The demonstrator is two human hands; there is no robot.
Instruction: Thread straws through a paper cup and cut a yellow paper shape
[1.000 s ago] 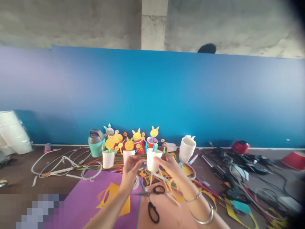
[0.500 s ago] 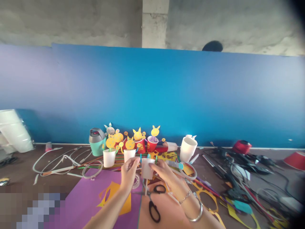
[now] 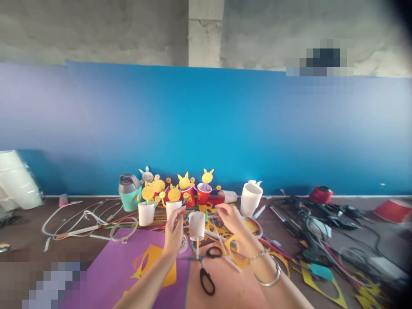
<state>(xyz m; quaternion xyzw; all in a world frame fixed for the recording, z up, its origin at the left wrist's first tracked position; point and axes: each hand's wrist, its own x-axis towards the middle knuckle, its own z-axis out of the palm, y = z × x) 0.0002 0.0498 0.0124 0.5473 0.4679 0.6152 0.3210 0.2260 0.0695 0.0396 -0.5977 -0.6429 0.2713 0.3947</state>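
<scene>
A white paper cup stands between my hands, with green strips at its rim and a white stick below it. My left hand is just left of the cup, fingers loosely curled and apart, with nothing seen in them. My right hand hovers to the right of the cup, its fingertips bent together; whatever they may hold is too small to make out. Black-handled scissors lie open on orange paper in front of the cup. A tape roll sits beside my left hand.
Behind stand white cups and red cups with yellow paper faces. Purple paper lies left, with a yellow cut sheet. A teal container and large white cup flank the cups. Cables and a glue gun lie right.
Both hands have come off the white cup; my right hand has moved right and up from its rim. A pixelated patch now covers the dark shape above the blue panel.
</scene>
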